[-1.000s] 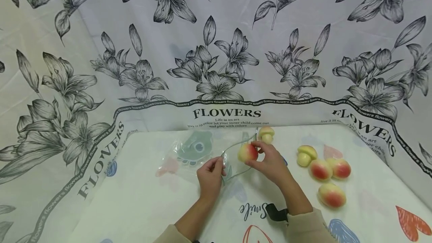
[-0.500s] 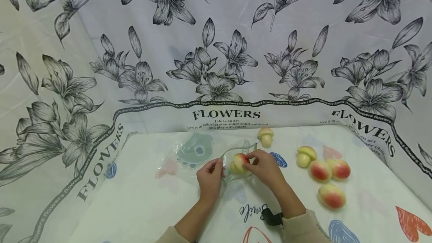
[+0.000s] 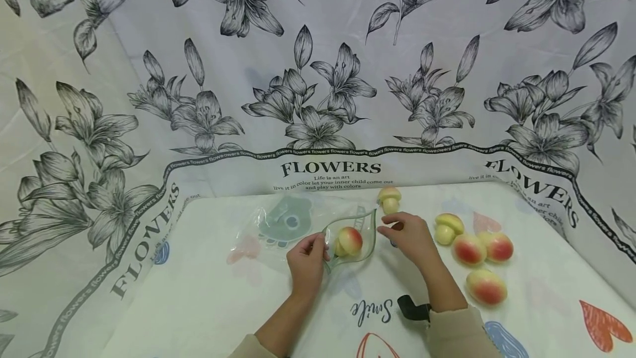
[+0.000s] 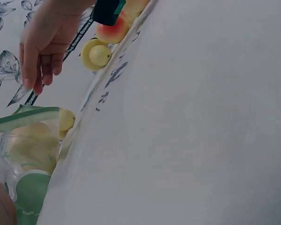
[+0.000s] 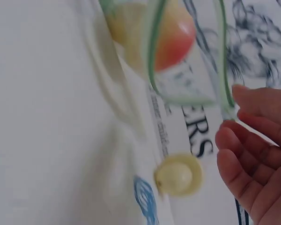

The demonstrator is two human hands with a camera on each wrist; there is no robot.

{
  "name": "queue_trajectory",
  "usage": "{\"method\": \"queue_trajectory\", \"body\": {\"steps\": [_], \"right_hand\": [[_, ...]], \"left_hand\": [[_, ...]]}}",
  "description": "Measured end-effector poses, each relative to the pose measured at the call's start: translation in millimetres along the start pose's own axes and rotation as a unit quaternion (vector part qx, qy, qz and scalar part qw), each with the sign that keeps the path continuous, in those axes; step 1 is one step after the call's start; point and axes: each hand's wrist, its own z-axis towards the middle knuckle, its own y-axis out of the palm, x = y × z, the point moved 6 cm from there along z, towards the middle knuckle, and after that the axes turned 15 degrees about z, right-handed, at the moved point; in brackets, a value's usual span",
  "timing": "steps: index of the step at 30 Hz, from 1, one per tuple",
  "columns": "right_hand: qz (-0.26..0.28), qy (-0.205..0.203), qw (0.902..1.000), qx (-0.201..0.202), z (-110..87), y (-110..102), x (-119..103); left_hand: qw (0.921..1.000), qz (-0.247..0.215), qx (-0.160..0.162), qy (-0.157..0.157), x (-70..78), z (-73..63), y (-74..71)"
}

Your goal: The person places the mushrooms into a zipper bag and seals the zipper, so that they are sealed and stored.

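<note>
My left hand (image 3: 306, 264) pinches the near edge of a clear plastic bag (image 3: 248, 239) with a green-edged mouth and a green cartoon print. The mouth gapes toward the right. Just inside it lies a red-and-yellow peach (image 3: 351, 239), with a yellowish piece (image 3: 340, 247) partly hidden beside it. My right hand (image 3: 409, 236) hovers right of the mouth, holding nothing, its fingers loosely bent. In the right wrist view its fingertips are close to the bag's green corner (image 5: 228, 110). Behind that hand, a yellow mushroom (image 3: 390, 200) stands at the table's back edge.
To the right sit another yellow mushroom (image 3: 449, 229) and several peaches (image 3: 487, 286). A white printed cloth covers the table (image 3: 199, 291). Behind it hangs a flowered curtain (image 3: 278, 98).
My right hand carried the peach left into the bag's mouth, let it go, and drew back to the right. The left hand has kept its hold on the bag.
</note>
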Motion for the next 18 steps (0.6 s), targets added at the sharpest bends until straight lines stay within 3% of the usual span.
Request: {"method": "queue_trajectory", "body": {"steps": [3, 7, 10, 13, 15, 18], "right_hand": [[-0.025, -0.009, 0.9984, 0.05, 4.1, -28, 9], [-0.064, -0.019, 0.99, 0.124, 3.8, -62, 20], [-0.09, -0.013, 0.984, 0.153, 2.0, -77, 25], [-0.112, 0.015, 0.9827, 0.147, 1.1, -84, 31], [-0.133, 0.034, 0.983, 0.121, 2.4, -84, 36], [-0.167, 0.057, 0.9813, 0.077, 5.6, -79, 46]], "left_hand": [[0.9999, 0.001, 0.0, -0.013, -13.6, 3.5, 2.8], [0.9999, 0.0, -0.001, -0.013, -17.6, 4.9, 3.6], [1.0, -0.002, 0.001, -0.005, -18.4, 5.5, 3.2], [1.0, -0.005, 0.0, -0.004, -14.2, 4.5, 2.3], [0.9999, -0.005, -0.004, -0.009, -6.3, 2.7, 0.7], [0.9997, 0.001, -0.008, -0.023, -5.8, 2.3, 1.2]]}}
